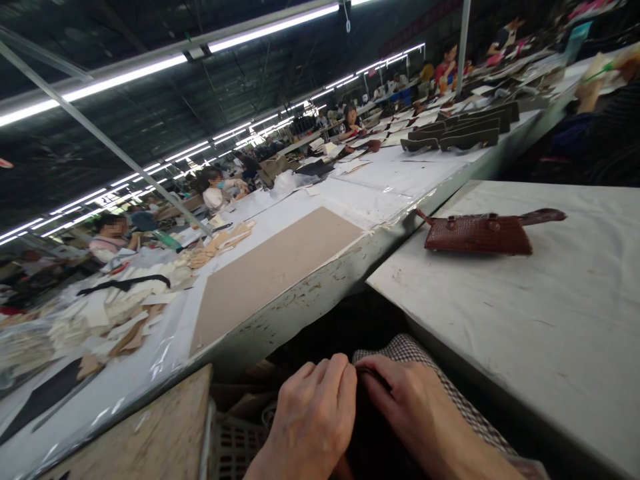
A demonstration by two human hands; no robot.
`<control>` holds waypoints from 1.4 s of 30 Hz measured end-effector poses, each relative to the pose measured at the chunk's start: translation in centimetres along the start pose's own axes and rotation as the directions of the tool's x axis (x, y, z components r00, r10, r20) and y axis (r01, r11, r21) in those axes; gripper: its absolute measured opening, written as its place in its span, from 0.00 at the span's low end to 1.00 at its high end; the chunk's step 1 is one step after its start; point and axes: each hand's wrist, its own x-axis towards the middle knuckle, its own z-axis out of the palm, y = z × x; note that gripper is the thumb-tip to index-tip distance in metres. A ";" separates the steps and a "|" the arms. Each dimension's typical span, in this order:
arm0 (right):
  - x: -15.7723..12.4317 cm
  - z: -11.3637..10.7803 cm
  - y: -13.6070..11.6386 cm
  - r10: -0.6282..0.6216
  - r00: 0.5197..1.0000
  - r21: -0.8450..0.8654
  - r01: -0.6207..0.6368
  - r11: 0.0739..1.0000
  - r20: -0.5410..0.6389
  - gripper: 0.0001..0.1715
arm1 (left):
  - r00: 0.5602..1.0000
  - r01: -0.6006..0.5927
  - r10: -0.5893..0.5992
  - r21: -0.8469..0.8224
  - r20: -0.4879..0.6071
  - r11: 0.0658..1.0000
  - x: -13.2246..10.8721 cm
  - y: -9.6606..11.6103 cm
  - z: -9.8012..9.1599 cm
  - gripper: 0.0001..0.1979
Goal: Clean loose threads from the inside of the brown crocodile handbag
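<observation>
My left hand [315,407] and my right hand [400,393] meet at the lower middle of the view, fingers curled closed over a dark piece [373,375]. Only a thin edge of that piece shows between them; the rest is lost in shadow. On the white table at the right lies a reddish-brown crocodile-textured leather piece [477,235] with thin straps at both ends, apart from both hands.
A beige board [280,267] lies on the long white table [350,200]. Leather and fabric pieces cover its far parts. At lower left are a wooden board [145,427] and a white plastic basket [237,443]. Several people sit along the far side.
</observation>
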 end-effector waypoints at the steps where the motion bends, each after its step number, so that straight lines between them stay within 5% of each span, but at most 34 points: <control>1: 0.0 0.0 -0.1 0.003 1.000 -0.001 -0.003 1.000 0.004 0.16 | 1.000 0.018 -0.018 0.009 0.022 1.000 0.0 0.0 0.1 0.10; 6: 0.0 -0.5 -0.7 0.011 1.000 -0.002 -0.011 1.000 0.030 0.16 | 0.989 0.109 -0.114 0.057 0.098 0.992 -0.2 -0.1 0.5 0.11; 23: -0.1 -0.3 -0.6 0.067 0.998 0.021 -0.067 0.998 0.015 0.15 | 0.988 0.097 -0.092 -0.030 0.121 0.995 -0.7 0.3 0.7 0.11; 36: 0.2 -1.3 -0.5 -0.076 0.993 0.011 0.076 0.997 0.087 0.14 | 0.987 0.132 -0.132 0.003 0.090 0.991 -0.7 0.4 0.4 0.09; 40: 0.2 -1.8 0.0 -0.124 0.987 0.026 0.122 0.992 0.098 0.12 | 0.969 0.246 -0.237 -0.158 0.073 0.956 -0.9 0.7 0.4 0.10; 42: 0.0 -2.1 0.2 -0.142 0.986 0.088 0.135 0.987 0.083 0.12 | 0.911 0.410 -0.373 -0.303 0.176 0.860 -1.1 0.5 0.4 0.08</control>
